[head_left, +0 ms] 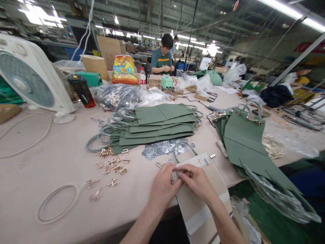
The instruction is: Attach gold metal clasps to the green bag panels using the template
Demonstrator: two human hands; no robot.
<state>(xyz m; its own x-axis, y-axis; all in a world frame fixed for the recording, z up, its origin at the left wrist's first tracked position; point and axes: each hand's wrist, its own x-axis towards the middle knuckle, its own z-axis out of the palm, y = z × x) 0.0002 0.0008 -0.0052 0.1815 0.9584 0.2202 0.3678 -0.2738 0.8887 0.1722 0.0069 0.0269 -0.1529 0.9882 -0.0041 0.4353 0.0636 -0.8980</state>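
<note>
A beige-backed bag panel (195, 206) lies in front of me, its lower part hanging over the table edge. My left hand (165, 183) and my right hand (196, 179) meet at its upper left corner, fingers pinched together. Between the fingertips shows a small silvery metal plate (175, 175), mostly covered. A looped handle (184, 144) rises from the panel's top edge. Metal prongs and a plate (203, 160) show at the upper right corner. Close by are loose metal plates (162, 147) in a heap and gold-coloured buckle fittings (115, 166) scattered to the left.
Stacked green bag panels (157, 125) with handles lie ahead; more green panels (243, 135) drape over the right edge. A white fan (30, 74), a dark bottle (81, 91) and a cable coil (58, 205) are at left. Across the table a person (162, 57) works.
</note>
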